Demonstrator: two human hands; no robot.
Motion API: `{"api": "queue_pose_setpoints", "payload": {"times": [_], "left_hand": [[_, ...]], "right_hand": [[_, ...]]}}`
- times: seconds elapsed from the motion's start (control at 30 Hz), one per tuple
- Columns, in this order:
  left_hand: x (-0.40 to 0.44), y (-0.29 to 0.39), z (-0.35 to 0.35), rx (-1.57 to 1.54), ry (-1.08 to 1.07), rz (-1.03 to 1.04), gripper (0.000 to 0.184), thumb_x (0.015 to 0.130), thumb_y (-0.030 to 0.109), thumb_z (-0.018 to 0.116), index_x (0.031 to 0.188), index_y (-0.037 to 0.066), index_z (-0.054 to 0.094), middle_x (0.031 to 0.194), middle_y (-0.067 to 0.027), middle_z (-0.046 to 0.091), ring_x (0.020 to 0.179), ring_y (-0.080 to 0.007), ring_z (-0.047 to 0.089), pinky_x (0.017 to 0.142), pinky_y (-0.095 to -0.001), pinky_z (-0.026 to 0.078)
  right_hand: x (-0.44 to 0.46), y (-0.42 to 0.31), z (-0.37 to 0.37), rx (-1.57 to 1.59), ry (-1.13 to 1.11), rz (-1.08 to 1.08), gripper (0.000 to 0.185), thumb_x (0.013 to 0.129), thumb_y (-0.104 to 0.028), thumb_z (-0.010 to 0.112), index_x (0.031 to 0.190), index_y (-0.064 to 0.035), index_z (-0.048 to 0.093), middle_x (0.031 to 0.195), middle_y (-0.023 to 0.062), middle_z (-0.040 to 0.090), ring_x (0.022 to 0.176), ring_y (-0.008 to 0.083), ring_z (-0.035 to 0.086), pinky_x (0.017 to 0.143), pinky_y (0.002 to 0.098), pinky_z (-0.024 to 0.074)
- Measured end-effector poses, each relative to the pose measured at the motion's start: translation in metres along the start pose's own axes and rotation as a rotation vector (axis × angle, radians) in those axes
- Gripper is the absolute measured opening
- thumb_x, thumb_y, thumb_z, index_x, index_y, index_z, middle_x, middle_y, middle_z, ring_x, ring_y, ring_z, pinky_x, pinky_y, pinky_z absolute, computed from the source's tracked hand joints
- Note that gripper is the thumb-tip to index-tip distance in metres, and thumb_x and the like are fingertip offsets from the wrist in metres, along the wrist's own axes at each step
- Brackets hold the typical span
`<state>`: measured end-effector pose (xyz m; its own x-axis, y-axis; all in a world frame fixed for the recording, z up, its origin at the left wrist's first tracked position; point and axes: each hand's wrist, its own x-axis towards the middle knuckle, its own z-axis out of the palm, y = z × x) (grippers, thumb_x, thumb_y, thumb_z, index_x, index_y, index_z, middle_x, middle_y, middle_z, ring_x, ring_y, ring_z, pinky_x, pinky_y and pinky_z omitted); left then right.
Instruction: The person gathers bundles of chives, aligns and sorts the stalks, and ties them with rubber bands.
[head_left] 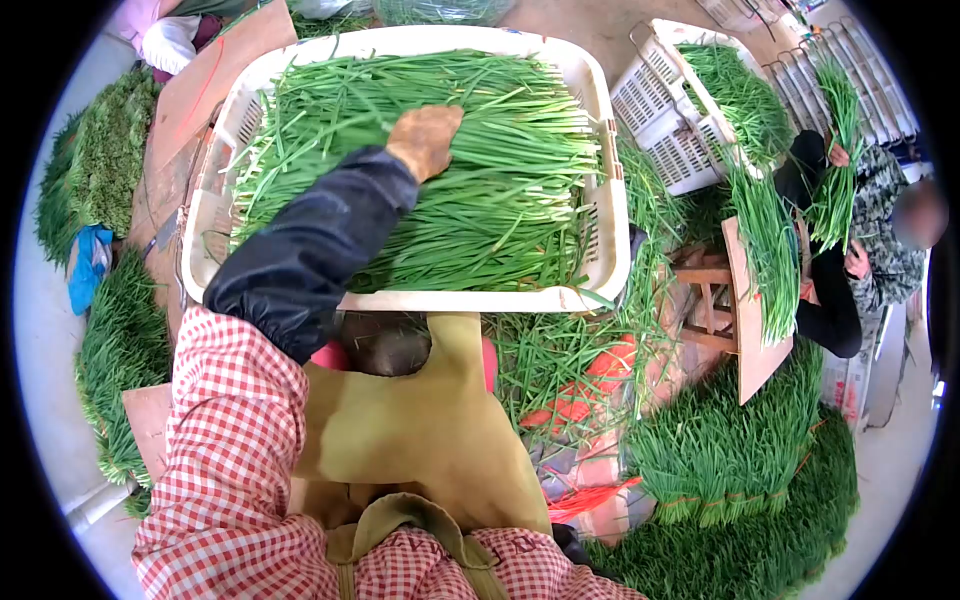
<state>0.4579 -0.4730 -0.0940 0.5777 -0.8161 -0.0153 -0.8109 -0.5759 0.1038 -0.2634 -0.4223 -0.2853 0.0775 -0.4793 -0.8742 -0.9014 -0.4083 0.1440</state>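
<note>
A white plastic crate (430,300) stands in front of me, filled with loose garlic chives (490,230), most of their pale cut ends to the right. My left hand (425,142) reaches into the middle of the pile from above, its fingers curled down among the leaves and closed on some garlic chives. Leaves just left of this hand are blurred. A dark sleeve cover runs up that forearm. My right hand is out of view; only the checked sleeve on that side shows at the bottom edge.
Bundled chives (730,450) stand on the floor to the right, near loose leaves and red ties (595,498). A co-worker (870,230) holds chives beside a board (745,340). Another white crate (655,120) is behind. More greens (125,350) lie left.
</note>
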Motion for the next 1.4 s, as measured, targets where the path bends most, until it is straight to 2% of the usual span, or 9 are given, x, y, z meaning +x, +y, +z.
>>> {"api": "queue_pose_setpoints", "payload": {"times": [0.17,0.4,0.6,0.7,0.83,0.9,1.1,1.27,1.4], "left_hand": [[0.005,-0.049,0.03,-0.474,0.212,-0.082,0.055,0.077,0.016,0.066,0.127,0.0,0.049,0.118,-0.0207,0.06,0.107,-0.0335,0.058,0.095,-0.0363,0.044],[0.016,-0.096,0.046,-1.322,0.144,-0.235,0.047,0.081,0.009,0.06,0.128,0.003,0.053,0.105,-0.0031,0.062,0.09,-0.0145,0.054,0.083,-0.0281,0.043],[-0.002,-0.087,0.036,-1.496,0.213,-0.226,0.053,0.076,0.011,0.063,0.127,0.002,0.052,0.105,-0.0054,0.06,0.093,-0.0164,0.052,0.087,-0.0284,0.041],[-0.015,-0.075,0.018,-1.417,0.253,-0.238,0.052,0.076,0.005,0.06,0.127,0.001,0.052,0.106,-0.0058,0.061,0.094,-0.0158,0.053,0.089,-0.0278,0.041],[-0.028,-0.07,0.018,-1.247,0.331,-0.225,0.056,0.074,0.005,0.066,0.128,0.0,0.051,0.112,-0.0099,0.062,0.099,-0.0172,0.056,0.091,-0.028,0.042],[-0.037,-0.058,0.007,-1.281,0.274,-0.225,0.059,0.078,0.016,0.069,0.13,-0.002,0.047,0.121,-0.0146,0.058,0.11,-0.023,0.053,0.098,-0.0327,0.039],[-0.055,-0.022,-0.021,-0.2,-0.056,-0.022,0.076,0.075,0.021,0.073,0.138,0.0,0.035,0.136,-0.0188,0.047,0.129,-0.0311,0.042,0.107,-0.0357,0.034],[-0.077,-0.004,-0.083,-0.089,-0.255,-0.046,0.107,0.07,0.034,0.076,0.149,0.005,0.01,0.15,-0.0218,0.023,0.138,-0.0366,0.026,0.112,-0.0438,0.025],[-0.09,0.046,-0.081,-0.034,0.204,0.148,0.115,0.068,0.046,0.076,0.148,0.0,0.008,0.15,-0.0254,0.021,0.14,-0.0386,0.021,0.113,-0.0468,0.021]], "right_hand": [[-0.005,-0.002,-0.004,-0.018,-0.007,-0.021,0.035,0.092,-0.034,0.047,0.098,-0.0056,0.067,0.085,0.0203,0.067,0.079,0.0384,0.065,0.072,0.0454,0.0509],[-0.001,-0.012,-0.037,-0.056,0.152,-0.246,0.033,0.093,-0.033,0.049,0.098,-0.0052,0.068,0.083,0.0201,0.067,0.077,0.0384,0.065,0.069,0.0441,0.0507],[-0.09,-0.159,-0.327,0.903,0.567,-0.749,0.031,0.099,-0.027,0.046,0.091,-0.0025,0.063,0.074,0.0011,0.057,0.07,0.0108,0.052,0.063,0.0271,0.0419],[-0.101,-0.243,-0.43,0.94,0.827,-1.12,0.038,0.101,-0.03,0.04,0.111,0.0009,0.06,0.1,0.0078,0.06,0.089,0.0173,0.056,0.081,0.032,0.0451],[-0.033,-0.357,-0.523,1.554,0.262,-1.372,0.06,0.099,-0.047,0.036,0.135,0.001,0.042,0.136,0.0211,0.043,0.132,0.0288,0.036,0.109,0.0389,0.0317],[0.012,-0.408,-0.553,2.081,-0.455,-1.237,0.064,0.099,-0.046,0.035,0.14,0.0024,0.033,0.143,0.0223,0.035,0.139,0.0303,0.026,0.111,0.0408,0.0285],[-0.06,-0.458,-0.533,1.867,-0.179,-1.296,0.073,0.094,-0.057,0.034,0.133,0.0044,0.042,0.136,0.0176,0.046,0.126,0.025,0.043,0.106,0.0379,0.0348],[-0.064,-0.442,-0.526,1.82,-0.095,-1.421,0.076,0.092,-0.06,0.036,0.134,0.0035,0.043,0.134,0.0177,0.048,0.123,0.0249,0.045,0.104,0.0378,0.0365],[-0.081,-0.434,-0.523,1.762,-0.063,-1.54,0.079,0.091,-0.063,0.036,0.134,0.0028,0.043,0.132,0.0177,0.049,0.121,0.0249,0.047,0.103,0.0376,0.0379]]}}
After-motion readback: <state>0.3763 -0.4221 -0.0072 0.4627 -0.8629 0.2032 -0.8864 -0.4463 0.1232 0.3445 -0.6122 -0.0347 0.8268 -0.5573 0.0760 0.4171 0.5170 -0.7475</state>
